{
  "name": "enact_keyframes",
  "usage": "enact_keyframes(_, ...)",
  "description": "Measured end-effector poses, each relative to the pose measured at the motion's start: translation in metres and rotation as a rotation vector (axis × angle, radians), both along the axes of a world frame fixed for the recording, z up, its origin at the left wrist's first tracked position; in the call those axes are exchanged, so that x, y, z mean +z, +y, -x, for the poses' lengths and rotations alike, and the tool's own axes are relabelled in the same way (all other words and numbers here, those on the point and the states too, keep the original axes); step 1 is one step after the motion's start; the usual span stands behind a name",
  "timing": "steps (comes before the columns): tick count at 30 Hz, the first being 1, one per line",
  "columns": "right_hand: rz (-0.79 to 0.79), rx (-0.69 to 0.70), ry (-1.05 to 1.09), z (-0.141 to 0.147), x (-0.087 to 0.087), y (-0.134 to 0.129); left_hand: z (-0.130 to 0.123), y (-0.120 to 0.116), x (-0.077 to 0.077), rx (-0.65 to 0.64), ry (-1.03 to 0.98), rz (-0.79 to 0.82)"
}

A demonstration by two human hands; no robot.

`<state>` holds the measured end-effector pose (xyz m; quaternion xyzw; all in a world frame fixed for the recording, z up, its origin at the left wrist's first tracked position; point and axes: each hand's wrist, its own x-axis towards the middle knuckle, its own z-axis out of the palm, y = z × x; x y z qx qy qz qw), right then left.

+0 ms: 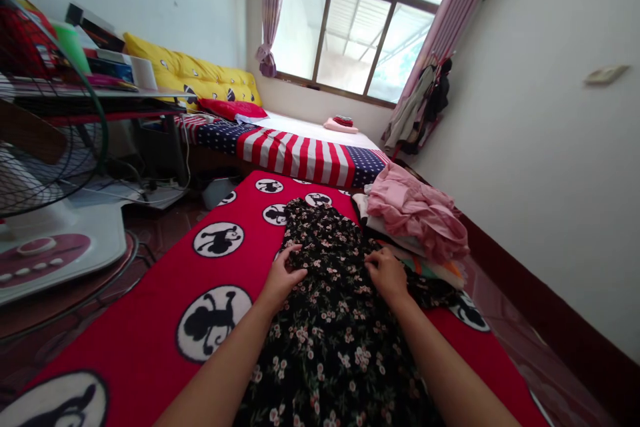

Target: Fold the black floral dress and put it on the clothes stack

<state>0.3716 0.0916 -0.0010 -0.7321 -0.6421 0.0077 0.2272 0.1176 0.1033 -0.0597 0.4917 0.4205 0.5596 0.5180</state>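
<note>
A black floral garment (330,307) lies spread lengthwise on a red mat (145,320) printed with black-and-white figures in circles. At its left edge is my left hand (284,277), thumb and fingers apart, touching or just above the cloth. My right hand (387,272) rests at the garment's right side, fingers bent down onto the fabric; whether they pinch it is hard to see. One sleeve of the garment stretches out to the right, beyond my right hand, beside a pile of clothes.
The clothes pile, topped by a pink cloth (417,210), stands at the mat's right edge. A fan (60,240) and a cluttered desk (125,97) are on the left. Behind the mat is a bed (300,153) under a window; clothes (420,107) hang at the right wall.
</note>
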Motion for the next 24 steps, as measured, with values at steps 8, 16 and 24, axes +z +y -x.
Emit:
enact_keyframes(8,-0.258,0.132,0.739,0.001,0.002,0.004,0.005,-0.001,0.006,0.351,0.427,-0.341)
enact_keyframes(16,-0.207,0.156,0.798,-0.006,0.020,0.016,0.011,-0.009,0.027,0.323,0.436,-0.381)
enact_keyframes(24,-0.236,0.086,0.424,0.001,0.011,0.024,0.014,-0.001,0.013,0.317,0.570,-0.061)
